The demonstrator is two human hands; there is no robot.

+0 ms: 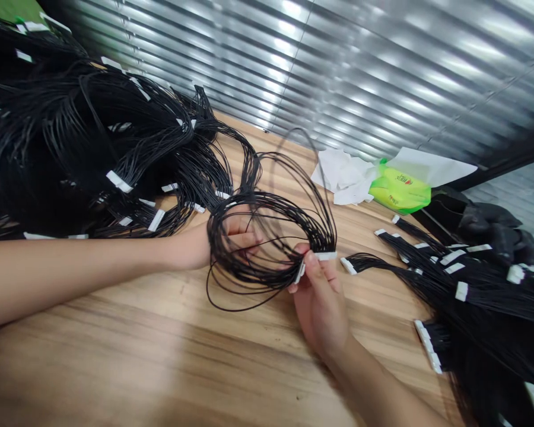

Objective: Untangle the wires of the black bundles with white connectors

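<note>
A coiled bundle of thin black wires [271,237] with white connectors hangs between my hands above the wooden table [160,356]. My left hand [231,237] is closed around the left side of the loop, partly hidden behind the strands. My right hand [318,296] pinches the bundle's white connector ends [314,261] between thumb and fingers at the loop's lower right.
A big heap of the same black wire harnesses [80,148] fills the table's left and back. Another pile [480,296] lies at the right. A green tissue pack [398,190] and white tissues [342,175] lie by the ribbed metal shutter [338,59].
</note>
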